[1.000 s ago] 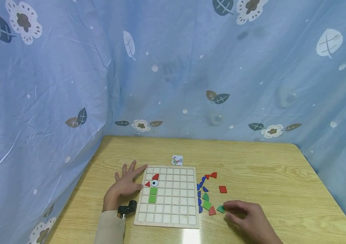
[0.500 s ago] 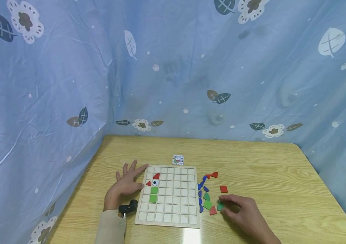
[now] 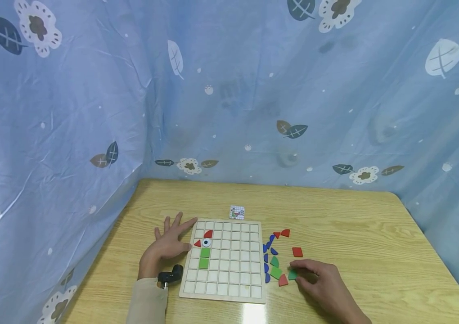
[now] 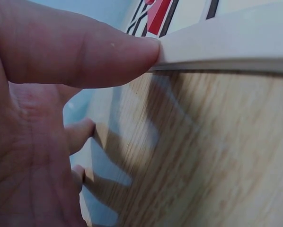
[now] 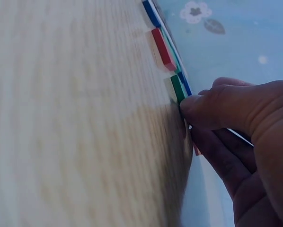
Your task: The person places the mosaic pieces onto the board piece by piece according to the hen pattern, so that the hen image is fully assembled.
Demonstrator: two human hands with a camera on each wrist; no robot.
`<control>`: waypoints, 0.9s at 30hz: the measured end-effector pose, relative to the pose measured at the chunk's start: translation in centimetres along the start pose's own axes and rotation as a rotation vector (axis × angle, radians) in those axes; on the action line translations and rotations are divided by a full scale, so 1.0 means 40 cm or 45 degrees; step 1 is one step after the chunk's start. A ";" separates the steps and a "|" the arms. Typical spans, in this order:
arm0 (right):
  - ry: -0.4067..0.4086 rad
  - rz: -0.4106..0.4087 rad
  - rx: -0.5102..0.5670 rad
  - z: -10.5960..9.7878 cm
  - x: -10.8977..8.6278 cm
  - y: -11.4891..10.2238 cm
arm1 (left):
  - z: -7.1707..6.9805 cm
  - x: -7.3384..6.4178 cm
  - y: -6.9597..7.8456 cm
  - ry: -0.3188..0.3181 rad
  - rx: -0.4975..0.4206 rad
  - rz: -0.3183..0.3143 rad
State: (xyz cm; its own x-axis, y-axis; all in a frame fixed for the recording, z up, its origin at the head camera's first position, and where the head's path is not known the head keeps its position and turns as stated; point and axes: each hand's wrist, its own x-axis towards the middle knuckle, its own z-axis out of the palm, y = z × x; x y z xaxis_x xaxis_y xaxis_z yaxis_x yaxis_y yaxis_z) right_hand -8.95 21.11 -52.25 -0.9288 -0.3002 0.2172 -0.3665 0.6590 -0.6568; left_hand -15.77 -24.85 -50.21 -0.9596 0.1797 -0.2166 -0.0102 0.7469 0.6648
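Head view: the right hand [image 3: 322, 281] has its thumb and index fingers pinching a green quarter [image 3: 292, 274], which lies on the tabletop [image 3: 355, 234] to the right of the board [image 3: 233, 279]; in the right wrist view the thumb covers part of that piece. Between it and the board sit a red quarter [image 3: 283, 280], just beside it, then a green square [image 3: 276, 272] and a row of blue pieces [image 3: 266, 268] along the board's right edge. Another green piece [image 3: 274, 261] lies just beyond the green square, and a red square [image 3: 297, 252] lies near the right hand, on its far side. Farther off, a red triangle [image 3: 277, 234] is next to a red wedge [image 3: 285, 232]. The left hand [image 3: 168, 245] grasps nothing, its fingers spread, the thumb touching the board's left edge. A black device [image 3: 173, 273] on that wrist stands near the same edge. On the board's left columns sit an eye tile [image 3: 206, 242] and red and green pieces. A card [image 3: 236, 212] lies just beyond the far edge, and a blue curtain [image 3: 229, 90] hangs behind.
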 end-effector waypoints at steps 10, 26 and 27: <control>0.043 0.052 -0.013 0.004 -0.006 -0.006 | 0.001 -0.003 0.004 0.004 -0.022 -0.007; 0.137 -0.082 -0.051 0.029 -0.012 -0.018 | 0.001 -0.002 0.006 0.007 0.005 0.001; 0.132 -0.090 -0.053 0.029 -0.011 -0.018 | 0.001 -0.002 0.006 0.007 0.008 0.001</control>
State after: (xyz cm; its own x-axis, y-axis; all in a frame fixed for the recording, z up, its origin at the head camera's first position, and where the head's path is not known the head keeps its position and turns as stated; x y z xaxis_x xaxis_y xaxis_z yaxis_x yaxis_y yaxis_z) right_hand -8.22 19.96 -52.71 -0.9002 -0.2754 0.3372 -0.4315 0.6675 -0.6068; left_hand -15.69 -24.64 -50.05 -0.9612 0.1767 -0.2118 -0.0077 0.7506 0.6607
